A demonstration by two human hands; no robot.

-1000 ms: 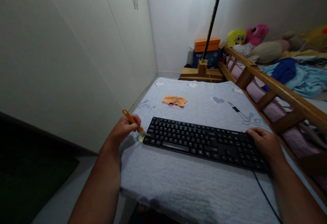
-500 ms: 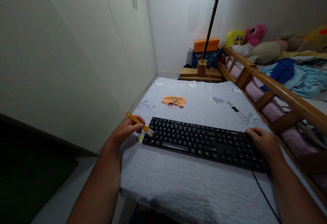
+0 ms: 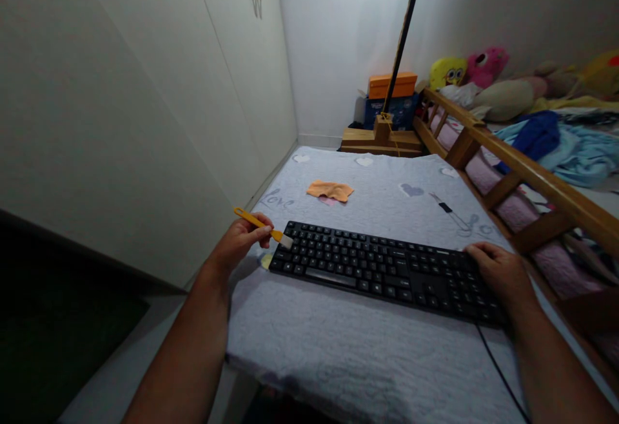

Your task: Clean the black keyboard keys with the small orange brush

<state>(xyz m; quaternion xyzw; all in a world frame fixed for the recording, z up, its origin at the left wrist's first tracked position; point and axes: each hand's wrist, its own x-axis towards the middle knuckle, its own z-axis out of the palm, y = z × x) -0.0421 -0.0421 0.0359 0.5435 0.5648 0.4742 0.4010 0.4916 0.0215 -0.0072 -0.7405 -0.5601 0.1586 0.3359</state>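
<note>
A black keyboard point(image 3: 348, 260) lies slightly slanted across the cloth-covered table. My left hand point(image 3: 244, 237) is closed around a small yellow brush point(image 3: 278, 236), whose pale bristles touch the keys at the keyboard's left end. At the opposite end, my right hand point(image 3: 500, 276) grips the keyboard's right edge, thumb on top and the other fingers mostly hidden. Beyond the keyboard rests a crumpled orange cloth point(image 3: 330, 190). Farther right, a thin tool with a black grip point(image 3: 445, 207) and a wire loop lies flat.
The keyboard's cable point(image 3: 500, 366) runs off the near right side. A white wardrobe point(image 3: 193, 89) stands to the left. Along the right is a wooden bed rail point(image 3: 522, 160), with plush toys and clothes behind it. A black pole point(image 3: 403, 37) rises from a wooden base at the back.
The brush in my left hand has moved slightly up and away from me along the keyboard's left end. My right hand and the keyboard stay in place.
</note>
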